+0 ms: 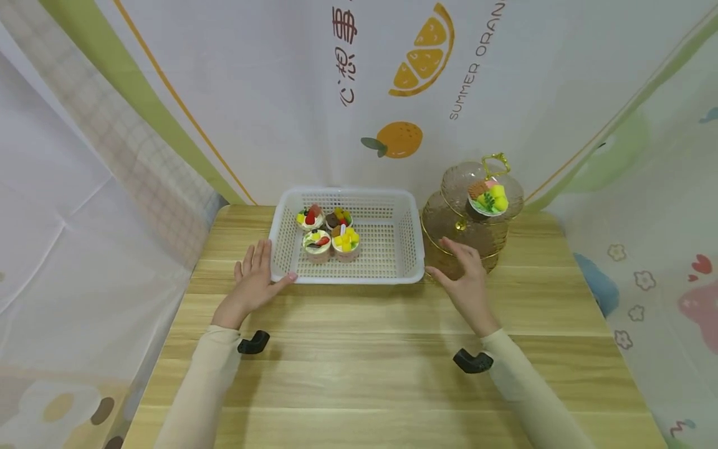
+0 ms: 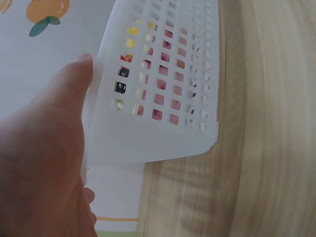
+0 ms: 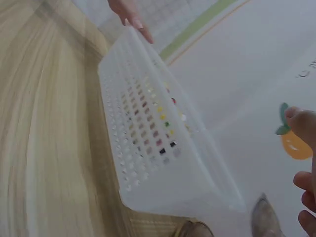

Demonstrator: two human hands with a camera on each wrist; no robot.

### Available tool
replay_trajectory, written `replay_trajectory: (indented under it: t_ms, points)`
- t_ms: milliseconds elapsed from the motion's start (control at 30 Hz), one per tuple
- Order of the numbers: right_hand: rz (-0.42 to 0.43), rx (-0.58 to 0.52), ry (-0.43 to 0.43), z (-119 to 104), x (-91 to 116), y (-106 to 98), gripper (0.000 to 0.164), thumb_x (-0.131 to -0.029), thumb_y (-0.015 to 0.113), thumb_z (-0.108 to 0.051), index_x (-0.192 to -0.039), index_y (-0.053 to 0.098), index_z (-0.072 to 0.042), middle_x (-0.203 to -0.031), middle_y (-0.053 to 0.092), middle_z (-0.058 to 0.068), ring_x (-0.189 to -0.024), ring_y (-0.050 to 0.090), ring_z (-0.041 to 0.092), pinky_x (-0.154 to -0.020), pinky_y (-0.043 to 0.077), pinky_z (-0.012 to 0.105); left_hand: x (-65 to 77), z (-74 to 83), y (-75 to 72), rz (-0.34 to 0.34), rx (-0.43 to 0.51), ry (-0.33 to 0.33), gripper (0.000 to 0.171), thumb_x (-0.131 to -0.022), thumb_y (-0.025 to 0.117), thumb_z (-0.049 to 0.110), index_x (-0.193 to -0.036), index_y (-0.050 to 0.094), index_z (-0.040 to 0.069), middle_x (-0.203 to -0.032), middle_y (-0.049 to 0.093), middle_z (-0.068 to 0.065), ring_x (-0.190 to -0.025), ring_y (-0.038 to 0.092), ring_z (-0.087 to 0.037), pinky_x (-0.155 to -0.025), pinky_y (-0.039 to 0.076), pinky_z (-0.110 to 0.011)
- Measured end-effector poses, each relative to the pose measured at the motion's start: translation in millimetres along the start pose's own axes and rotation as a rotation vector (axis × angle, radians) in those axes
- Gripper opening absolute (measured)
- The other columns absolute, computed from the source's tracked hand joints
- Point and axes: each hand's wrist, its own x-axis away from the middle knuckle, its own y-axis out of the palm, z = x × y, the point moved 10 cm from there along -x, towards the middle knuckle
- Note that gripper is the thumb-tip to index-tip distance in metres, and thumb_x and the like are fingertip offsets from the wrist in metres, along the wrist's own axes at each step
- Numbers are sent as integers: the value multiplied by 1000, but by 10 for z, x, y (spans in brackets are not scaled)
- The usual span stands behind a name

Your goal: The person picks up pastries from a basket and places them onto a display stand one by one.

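Note:
A white perforated plastic basket (image 1: 381, 279) stands at the back of the table, with several small dessert cups (image 1: 317, 248) topped with fruit and cream grouped in its left half. At its front left corner, my left hand (image 1: 255, 280) touches the rim with the thumb, its other fingers stretched along the outer left side. My right hand (image 1: 462, 280) hovers off the front right corner, thumb and fingers spread, with nothing held. Behind that hand rises a two-tier clear stand with gold trim (image 1: 434, 227); one dark dessert cup (image 1: 487, 202) sits on its upper tier.
The wooden table (image 1: 348, 368) runs from the basket toward me. A white cloth printed with oranges (image 1: 399, 140) hangs directly behind the basket and stand. More patterned cloth hangs at both sides. A black curved piece (image 1: 472, 362) sits at each wrist.

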Motion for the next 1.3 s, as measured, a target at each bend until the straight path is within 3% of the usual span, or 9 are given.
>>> replay_trajectory:
  t_ms: [100,200,433,767,933,1100,1300]
  points:
    - [-92,-15,12,59,-116,304,68,-78,84,-14,-139,56,-7,-133,63,11,-126,49,28,-108,38,47,-3,0,29,3,6,-4,106,-95,50,63,-158,-11,3,-166,-15,-19,-151,-16,-46,-112,-7,-76]
    - [-178,-6,21,93,-245,594,68,-80,83,-20,-141,54,-7,-136,62,10,-127,49,29,-109,39,52,0,-8,60,4,10,-9,106,-94,51,63,-158,-10,4,-166,-14,-18,-152,-15,-46,-113,-6,-75]
    - [-336,27,35,107,-660,1171,71,-86,77,-33,-146,48,-12,-141,59,8,-129,50,28,-111,40,48,4,-55,107,-5,16,-19,102,-97,45,62,-158,-13,5,-166,-16,-18,-152,-16,-46,-112,-7,-75]
    - [-427,24,127,294,-1229,1787,64,-89,75,-33,-146,50,-21,-141,60,4,-134,49,25,-113,39,46,-30,-82,52,13,17,-20,102,-97,44,63,-158,-14,6,-166,-17,-16,-152,-18,-44,-113,-6,-75]
    - [-501,-13,231,452,-1297,2082,61,-90,74,-31,-146,50,-23,-141,59,6,-136,48,29,-113,39,50,-26,-77,27,16,34,-21,102,-97,44,63,-157,-16,8,-166,-18,-15,-152,-19,-43,-113,-8,-75]
    - [-574,41,323,631,-1262,2277,59,-92,71,-35,-146,49,-28,-143,57,6,-138,47,29,-113,41,49,-31,-71,41,19,44,-21,101,-97,45,62,-158,-14,6,-166,-18,-15,-152,-19,-43,-114,-9,-73]
    - [-622,55,362,712,-1224,2404,58,-92,70,-35,-146,50,-26,-144,57,7,-138,47,30,-113,40,52,-29,-56,47,30,54,-21,102,-96,47,62,-158,-12,6,-166,-17,-14,-152,-18,-43,-114,-8,-73]
